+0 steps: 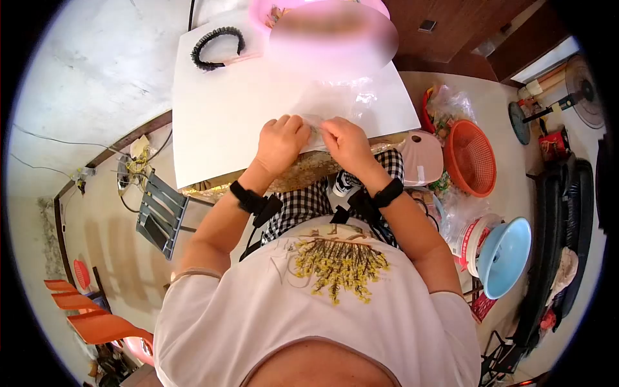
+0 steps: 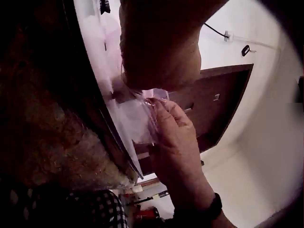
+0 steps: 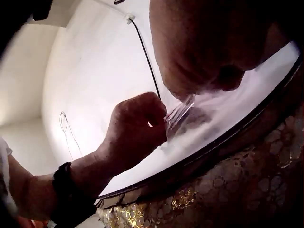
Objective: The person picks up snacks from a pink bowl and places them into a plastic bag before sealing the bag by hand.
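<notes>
A clear plastic bag (image 1: 314,122) lies at the near edge of the white table, stretched between the two hands. The left hand (image 1: 282,143) pinches one side of it with curled fingers, and the right hand (image 1: 348,146) pinches the other side. In the left wrist view the right hand (image 2: 173,137) grips the crinkled film (image 2: 148,107) between thumb and fingers. The right wrist view has the left hand (image 3: 135,126) holding the gathered plastic (image 3: 179,114), close to the right hand (image 3: 204,47). Whether the bag holds anything cannot be told.
On the white table (image 1: 219,116) are a black headband (image 1: 218,48) and a pink basin (image 1: 259,14) at the far side, partly blurred. To the right stand an orange basket (image 1: 471,158), a pink cap-like item (image 1: 422,158) and a blue basin (image 1: 507,258). A grey folding chair (image 1: 164,213) is left.
</notes>
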Demonstrator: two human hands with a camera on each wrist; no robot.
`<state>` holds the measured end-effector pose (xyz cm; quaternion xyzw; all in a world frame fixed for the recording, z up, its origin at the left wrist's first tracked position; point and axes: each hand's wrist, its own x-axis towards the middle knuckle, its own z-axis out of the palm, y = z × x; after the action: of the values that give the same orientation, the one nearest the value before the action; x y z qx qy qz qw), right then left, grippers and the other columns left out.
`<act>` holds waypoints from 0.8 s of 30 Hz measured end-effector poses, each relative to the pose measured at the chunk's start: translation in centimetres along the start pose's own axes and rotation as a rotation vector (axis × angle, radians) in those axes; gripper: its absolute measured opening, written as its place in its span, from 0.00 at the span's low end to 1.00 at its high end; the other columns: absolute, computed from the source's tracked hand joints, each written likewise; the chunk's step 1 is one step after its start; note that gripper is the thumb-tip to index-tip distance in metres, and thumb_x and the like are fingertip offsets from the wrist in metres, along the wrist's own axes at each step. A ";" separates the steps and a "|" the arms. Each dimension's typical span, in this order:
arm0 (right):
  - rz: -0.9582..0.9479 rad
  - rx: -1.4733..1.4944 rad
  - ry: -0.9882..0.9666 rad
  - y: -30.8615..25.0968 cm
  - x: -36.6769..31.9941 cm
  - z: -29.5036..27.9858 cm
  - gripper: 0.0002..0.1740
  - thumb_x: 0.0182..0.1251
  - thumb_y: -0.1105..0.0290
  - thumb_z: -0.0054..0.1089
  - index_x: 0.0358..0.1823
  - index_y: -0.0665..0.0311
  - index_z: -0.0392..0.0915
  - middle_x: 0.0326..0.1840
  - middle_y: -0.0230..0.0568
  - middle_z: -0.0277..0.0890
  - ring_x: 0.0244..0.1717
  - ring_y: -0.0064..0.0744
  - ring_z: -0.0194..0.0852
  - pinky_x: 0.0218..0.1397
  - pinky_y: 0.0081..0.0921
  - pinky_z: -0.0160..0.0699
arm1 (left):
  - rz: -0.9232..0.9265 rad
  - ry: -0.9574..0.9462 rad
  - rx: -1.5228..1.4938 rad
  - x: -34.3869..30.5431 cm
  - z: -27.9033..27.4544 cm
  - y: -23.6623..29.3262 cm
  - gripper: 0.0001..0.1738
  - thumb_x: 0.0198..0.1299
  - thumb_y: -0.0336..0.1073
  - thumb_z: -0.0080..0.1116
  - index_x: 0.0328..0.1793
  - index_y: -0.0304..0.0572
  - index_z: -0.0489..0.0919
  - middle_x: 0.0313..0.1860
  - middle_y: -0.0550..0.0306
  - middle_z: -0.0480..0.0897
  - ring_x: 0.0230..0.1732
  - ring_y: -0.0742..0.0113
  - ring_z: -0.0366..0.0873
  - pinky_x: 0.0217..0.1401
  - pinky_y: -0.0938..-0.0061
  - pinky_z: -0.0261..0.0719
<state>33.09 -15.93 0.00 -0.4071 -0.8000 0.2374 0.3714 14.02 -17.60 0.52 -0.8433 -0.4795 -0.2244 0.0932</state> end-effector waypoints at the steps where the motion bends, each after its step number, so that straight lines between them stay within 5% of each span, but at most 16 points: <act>1: -0.003 0.001 -0.045 -0.1 -0.2 0.1 0.08 0.66 0.69 0.53 0.31 0.65 0.73 0.26 0.48 0.68 0.29 0.51 0.69 0.32 0.43 0.69 | -0.057 0.026 0.019 0.4 0.0 0.0 0.14 0.44 0.32 0.65 0.40 0.46 0.78 0.41 0.57 0.79 0.45 0.61 0.79 0.41 0.65 0.75; 5: -0.023 -0.036 -0.090 0.4 -0.9 0.0 0.07 0.66 0.68 0.54 0.31 0.64 0.74 0.26 0.47 0.68 0.28 0.52 0.69 0.31 0.42 0.68 | -0.064 0.263 0.011 1.7 -0.8 0.3 0.13 0.46 0.32 0.62 0.41 0.47 0.76 0.41 0.59 0.78 0.52 0.61 0.74 0.49 0.61 0.70; 8: -0.011 -0.016 -0.096 0.4 -1.1 -0.1 0.08 0.66 0.68 0.55 0.31 0.64 0.74 0.26 0.47 0.68 0.29 0.52 0.70 0.32 0.42 0.68 | 0.019 0.023 0.018 1.8 1.3 -1.3 0.11 0.49 0.31 0.60 0.40 0.49 0.77 0.39 0.58 0.79 0.49 0.61 0.77 0.52 0.60 0.69; 11: -0.021 -0.008 -0.073 0.4 -1.2 -0.2 0.08 0.66 0.67 0.55 0.32 0.64 0.75 0.27 0.48 0.69 0.30 0.52 0.71 0.33 0.42 0.69 | 0.088 -0.144 0.070 3.0 1.9 -1.8 0.11 0.55 0.36 0.55 0.45 0.49 0.75 0.31 0.61 0.79 0.37 0.64 0.81 0.41 0.64 0.74; 14: 0.037 0.019 -0.099 0.3 -1.3 -0.3 0.07 0.66 0.68 0.55 0.33 0.64 0.76 0.27 0.48 0.71 0.31 0.52 0.72 0.34 0.42 0.70 | -0.110 -0.116 0.198 4.2 4.2 -1.6 0.12 0.56 0.35 0.54 0.47 0.49 0.75 0.23 0.61 0.79 0.22 0.61 0.81 0.27 0.65 0.76; 17: 0.016 -0.059 -0.057 0.1 -0.9 -1.1 0.07 0.65 0.69 0.55 0.33 0.64 0.77 0.28 0.47 0.72 0.31 0.51 0.72 0.34 0.42 0.71 | -0.148 -0.009 0.132 4.7 4.8 -1.4 0.08 0.53 0.33 0.56 0.40 0.50 0.77 0.23 0.58 0.79 0.18 0.60 0.77 0.19 0.67 0.73; 20: 0.050 -0.174 -0.102 1.2 -0.8 -1.8 0.06 0.63 0.70 0.55 0.33 0.64 0.77 0.28 0.46 0.73 0.32 0.50 0.73 0.35 0.41 0.72 | -0.080 -0.060 0.081 3.5 4.8 -1.7 0.08 0.54 0.34 0.56 0.41 0.49 0.77 0.24 0.57 0.80 0.20 0.57 0.79 0.22 0.65 0.76; 24: 0.002 -0.180 -0.067 2.6 -0.4 -1.9 0.05 0.62 0.70 0.57 0.33 0.63 0.78 0.28 0.46 0.73 0.32 0.50 0.74 0.34 0.41 0.72 | -0.109 -0.475 -0.034 3.1 1.8 -1.0 0.09 0.58 0.39 0.58 0.42 0.45 0.78 0.29 0.50 0.83 0.28 0.53 0.83 0.30 0.61 0.79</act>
<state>36.01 -14.67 -0.78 -0.4316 -0.8296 0.1781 0.3062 15.01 -14.05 0.33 -0.8467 -0.5289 -0.0324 -0.0485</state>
